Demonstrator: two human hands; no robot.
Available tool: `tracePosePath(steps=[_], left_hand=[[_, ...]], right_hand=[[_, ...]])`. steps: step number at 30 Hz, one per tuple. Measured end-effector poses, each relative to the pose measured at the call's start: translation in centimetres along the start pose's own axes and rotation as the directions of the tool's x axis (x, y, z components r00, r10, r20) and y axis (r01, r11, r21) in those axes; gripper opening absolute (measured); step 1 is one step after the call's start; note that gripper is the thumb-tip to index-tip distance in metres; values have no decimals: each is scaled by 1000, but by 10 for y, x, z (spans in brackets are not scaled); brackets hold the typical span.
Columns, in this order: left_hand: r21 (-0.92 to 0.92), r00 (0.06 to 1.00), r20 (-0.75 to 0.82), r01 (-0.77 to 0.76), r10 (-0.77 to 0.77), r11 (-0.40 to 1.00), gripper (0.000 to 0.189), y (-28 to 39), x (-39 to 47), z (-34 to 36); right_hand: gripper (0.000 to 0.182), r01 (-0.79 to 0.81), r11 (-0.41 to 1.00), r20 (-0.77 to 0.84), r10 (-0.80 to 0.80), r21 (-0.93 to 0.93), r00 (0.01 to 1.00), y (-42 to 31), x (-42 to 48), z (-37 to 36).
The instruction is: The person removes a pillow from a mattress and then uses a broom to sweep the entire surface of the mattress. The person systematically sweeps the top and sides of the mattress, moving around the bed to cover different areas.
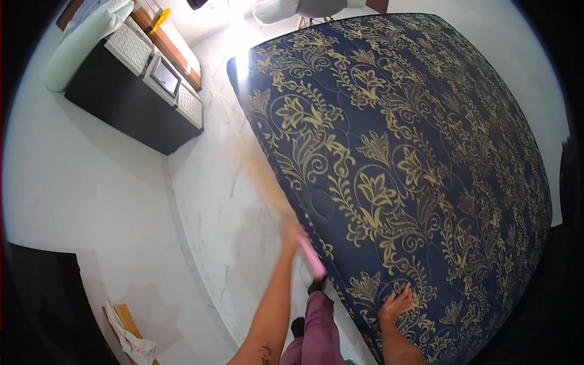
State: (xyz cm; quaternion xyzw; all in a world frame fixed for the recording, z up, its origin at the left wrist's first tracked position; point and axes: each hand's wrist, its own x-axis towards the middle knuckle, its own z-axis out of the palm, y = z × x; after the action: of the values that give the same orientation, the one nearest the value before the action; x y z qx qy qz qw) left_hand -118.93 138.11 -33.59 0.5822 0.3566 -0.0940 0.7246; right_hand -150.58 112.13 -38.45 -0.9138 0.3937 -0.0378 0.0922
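Note:
A dark blue mattress point(346, 150) with a gold floral pattern spreads out before me, its near long edge running diagonally past my legs. Along that edge my left hand point(294, 230), blurred, grips a pink handle point(312, 258). A pale yellow, brush-like blur point(264, 178) extends beyond the hand; its exact shape cannot be made out. My right hand point(398, 303) lies on the mattress top near the lower corner, holding nothing, with thumb and fingers apart.
A black cabinet point(127, 100) with white patterned drawers stands against the wall, a pale pillow point(86, 45) on it. Beyond is a yellow-handled tool point(159, 20). Grey chairs point(319, 7) stand behind the mattress. White cloth point(130, 340) hangs at lower left. Marble-look floor point(214, 214) lies between wall and mattress.

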Motion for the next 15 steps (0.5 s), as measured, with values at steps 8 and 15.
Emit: tracePosePath(steps=[8,15], left_hand=[[-9,971,10,240,-240,971,26,-11,-5,-70],[-14,996,-81,24,-25,1000,31,25,-28,-92]], right_hand=[[56,61,996,97,-55,-64,994,-51,27,-62],[78,-215,566,604,-720,796,341,-284,67,-81]])
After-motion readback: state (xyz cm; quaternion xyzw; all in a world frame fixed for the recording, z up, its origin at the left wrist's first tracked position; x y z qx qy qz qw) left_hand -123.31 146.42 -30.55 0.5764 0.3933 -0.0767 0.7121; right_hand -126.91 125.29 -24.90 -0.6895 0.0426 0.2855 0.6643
